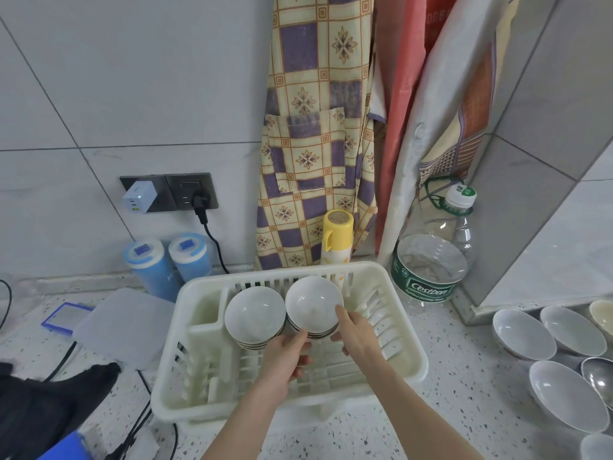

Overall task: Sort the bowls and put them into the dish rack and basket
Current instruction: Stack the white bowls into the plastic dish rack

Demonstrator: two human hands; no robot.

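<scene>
I saw both hands, left hand (288,355) and right hand (356,332), fingers curled, gripping the right bowl stack (313,307) (tilted) in the dish rack (409,356).

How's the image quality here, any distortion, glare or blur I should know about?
Head view: wide-angle bending curves the wall tile lines and the dish rack; light is soft and even, shadows faint; small highlights sit inside the right-hand white bowl; the gray bowls and black cloth at the edges look smeared.

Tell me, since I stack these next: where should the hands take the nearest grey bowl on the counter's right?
Pinch the grey bowl by its near-left rim, coming from above: it sits upright and shallow, with other bowls crowding its far and right sides.
</scene>
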